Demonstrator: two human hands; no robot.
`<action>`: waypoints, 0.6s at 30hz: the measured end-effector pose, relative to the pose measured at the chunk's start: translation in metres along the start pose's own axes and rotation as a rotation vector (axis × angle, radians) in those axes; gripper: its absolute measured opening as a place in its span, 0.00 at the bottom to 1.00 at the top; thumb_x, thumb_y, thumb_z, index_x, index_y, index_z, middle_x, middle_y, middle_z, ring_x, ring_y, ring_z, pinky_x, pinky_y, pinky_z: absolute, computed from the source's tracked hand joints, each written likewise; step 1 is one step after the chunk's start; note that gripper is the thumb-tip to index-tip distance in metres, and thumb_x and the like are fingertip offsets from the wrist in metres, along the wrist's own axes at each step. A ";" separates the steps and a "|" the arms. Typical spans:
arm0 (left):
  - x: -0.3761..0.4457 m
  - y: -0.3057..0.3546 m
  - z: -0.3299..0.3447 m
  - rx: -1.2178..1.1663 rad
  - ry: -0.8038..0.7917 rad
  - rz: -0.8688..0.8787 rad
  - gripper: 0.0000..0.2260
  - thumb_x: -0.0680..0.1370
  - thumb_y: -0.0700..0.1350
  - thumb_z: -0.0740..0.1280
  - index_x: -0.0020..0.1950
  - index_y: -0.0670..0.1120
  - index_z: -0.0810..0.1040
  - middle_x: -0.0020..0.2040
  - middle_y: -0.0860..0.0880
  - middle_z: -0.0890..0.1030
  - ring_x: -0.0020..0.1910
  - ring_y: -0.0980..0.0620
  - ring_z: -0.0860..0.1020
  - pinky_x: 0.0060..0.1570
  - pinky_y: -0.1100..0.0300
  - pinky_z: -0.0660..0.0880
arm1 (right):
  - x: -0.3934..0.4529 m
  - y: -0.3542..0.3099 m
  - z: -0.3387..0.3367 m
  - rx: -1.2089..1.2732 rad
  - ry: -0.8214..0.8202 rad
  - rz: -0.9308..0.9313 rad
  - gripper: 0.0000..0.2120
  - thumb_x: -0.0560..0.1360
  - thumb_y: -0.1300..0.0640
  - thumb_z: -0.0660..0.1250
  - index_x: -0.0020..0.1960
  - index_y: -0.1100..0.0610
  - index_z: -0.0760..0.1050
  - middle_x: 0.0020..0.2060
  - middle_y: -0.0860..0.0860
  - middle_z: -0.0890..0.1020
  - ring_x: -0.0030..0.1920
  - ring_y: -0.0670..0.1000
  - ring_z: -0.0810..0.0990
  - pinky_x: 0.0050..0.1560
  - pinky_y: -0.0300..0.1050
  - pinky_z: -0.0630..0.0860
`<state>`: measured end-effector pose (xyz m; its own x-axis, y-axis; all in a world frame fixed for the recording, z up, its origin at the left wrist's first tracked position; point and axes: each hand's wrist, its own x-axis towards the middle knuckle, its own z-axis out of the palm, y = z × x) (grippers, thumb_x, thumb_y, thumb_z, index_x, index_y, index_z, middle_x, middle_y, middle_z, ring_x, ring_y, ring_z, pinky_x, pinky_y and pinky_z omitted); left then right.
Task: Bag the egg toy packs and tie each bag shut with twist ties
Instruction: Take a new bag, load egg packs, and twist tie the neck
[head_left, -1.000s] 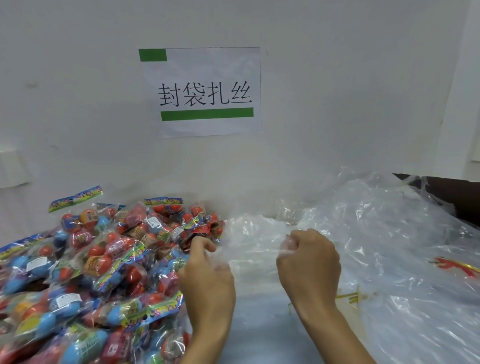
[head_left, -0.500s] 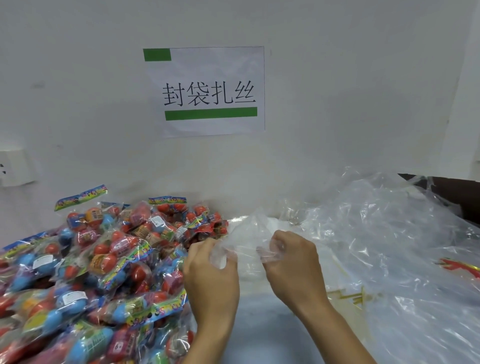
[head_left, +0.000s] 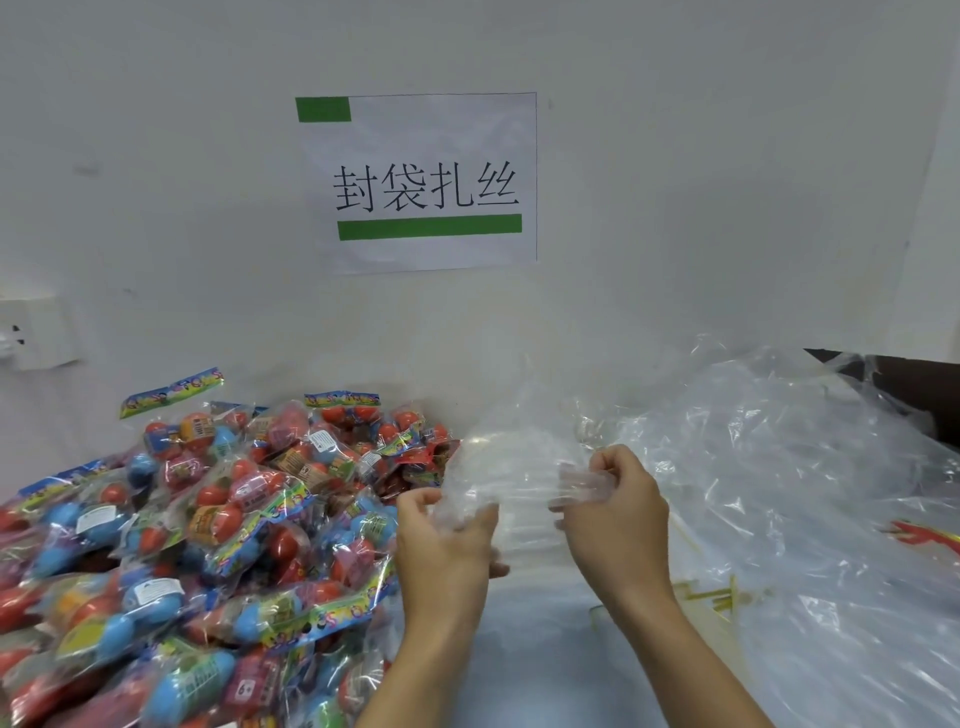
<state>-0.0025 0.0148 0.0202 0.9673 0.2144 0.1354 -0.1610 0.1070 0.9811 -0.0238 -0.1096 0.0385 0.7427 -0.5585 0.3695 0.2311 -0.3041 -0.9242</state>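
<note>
A clear bag is pulled open above the table.

Its mouth is pinched by the left hand and right hand, probably for filling; egg toy packs are heaped left.

Two bare forearms reach up from the lower edge, with no sleeve showing on either. The left hand and the right hand wear no gloves. No ring, watch or band shows at fingers or wrists.
</note>
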 end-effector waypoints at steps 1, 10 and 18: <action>0.000 -0.002 0.000 0.025 -0.029 0.000 0.16 0.74 0.35 0.73 0.51 0.49 0.69 0.39 0.44 0.78 0.27 0.53 0.78 0.29 0.56 0.79 | -0.001 -0.001 0.001 0.004 -0.021 -0.021 0.13 0.67 0.73 0.63 0.37 0.56 0.65 0.33 0.52 0.72 0.35 0.57 0.74 0.40 0.62 0.79; -0.001 -0.004 -0.002 0.313 0.050 0.217 0.17 0.73 0.42 0.76 0.48 0.54 0.69 0.40 0.49 0.78 0.38 0.50 0.77 0.30 0.63 0.69 | 0.009 0.005 -0.005 0.168 0.244 -0.034 0.20 0.73 0.70 0.63 0.33 0.53 0.58 0.27 0.44 0.61 0.29 0.48 0.62 0.34 0.44 0.62; -0.012 -0.001 0.007 0.249 -0.253 0.178 0.20 0.71 0.50 0.77 0.55 0.57 0.69 0.48 0.52 0.77 0.40 0.57 0.77 0.38 0.67 0.75 | 0.035 0.015 -0.036 0.230 0.621 0.145 0.13 0.74 0.62 0.68 0.52 0.53 0.66 0.43 0.50 0.75 0.42 0.56 0.75 0.42 0.47 0.72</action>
<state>-0.0127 0.0057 0.0183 0.9513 -0.0405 0.3057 -0.3082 -0.1559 0.9385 -0.0173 -0.1616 0.0406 0.2927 -0.9420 0.1642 0.3355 -0.0596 -0.9401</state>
